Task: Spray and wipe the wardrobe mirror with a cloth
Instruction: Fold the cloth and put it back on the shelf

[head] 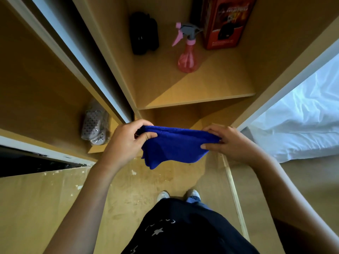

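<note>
A blue cloth (172, 145) hangs folded between both hands in front of the open wardrobe. My left hand (124, 142) pinches its left top corner and my right hand (229, 142) pinches its right end. A pink spray bottle (187, 52) with a grey and pink trigger stands upright on the wardrobe shelf (211, 88) above the hands, untouched. The sliding mirror door (302, 116) stands at the right and reflects a white bed.
A red box (223, 22) and a black object (144, 33) sit at the back of the shelf beside the bottle. A grey perforated item (94, 123) lies on a lower left shelf. Another sliding door's edge (77, 52) runs diagonally at left. My shoes (178, 196) stand on the wooden floor.
</note>
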`<state>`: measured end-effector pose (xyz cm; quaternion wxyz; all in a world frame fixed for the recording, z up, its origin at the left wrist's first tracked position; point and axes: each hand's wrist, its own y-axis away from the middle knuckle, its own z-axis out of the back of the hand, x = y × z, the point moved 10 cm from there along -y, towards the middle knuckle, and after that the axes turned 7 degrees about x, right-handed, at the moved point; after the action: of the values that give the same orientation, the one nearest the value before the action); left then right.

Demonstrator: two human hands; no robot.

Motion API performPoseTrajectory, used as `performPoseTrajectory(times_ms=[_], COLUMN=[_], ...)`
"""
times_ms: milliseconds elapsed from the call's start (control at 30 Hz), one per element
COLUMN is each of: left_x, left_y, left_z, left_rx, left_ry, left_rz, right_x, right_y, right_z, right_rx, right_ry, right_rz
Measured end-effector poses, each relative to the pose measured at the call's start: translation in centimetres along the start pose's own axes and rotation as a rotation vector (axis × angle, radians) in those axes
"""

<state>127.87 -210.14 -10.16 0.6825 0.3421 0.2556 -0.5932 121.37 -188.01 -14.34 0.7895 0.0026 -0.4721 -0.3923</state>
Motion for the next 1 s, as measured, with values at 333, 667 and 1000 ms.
performPoseTrajectory(times_ms=[333,667,1000], left_x=[-3.8,-7.7,-11.6], left_y=[-3.5,-15.6,-23.9], left_z=[0.5,-3.7,-5.9], left_rx=[0.051,0.184,-0.038], left_ry=[0.033,0.104,0.000], left_rz=[-0.175,-0.102,-0.286], right_x=[1.2,-5.4,-5.8], right_y=[2.3,-1.3,-3.6], right_z=[6.4,16.2,25.8], right_rx=[-0.413,-0.490,-0.744], right_ry=[-0.139,-0.128,0.265], right_rz=[0.150,-0.047,-0.092])
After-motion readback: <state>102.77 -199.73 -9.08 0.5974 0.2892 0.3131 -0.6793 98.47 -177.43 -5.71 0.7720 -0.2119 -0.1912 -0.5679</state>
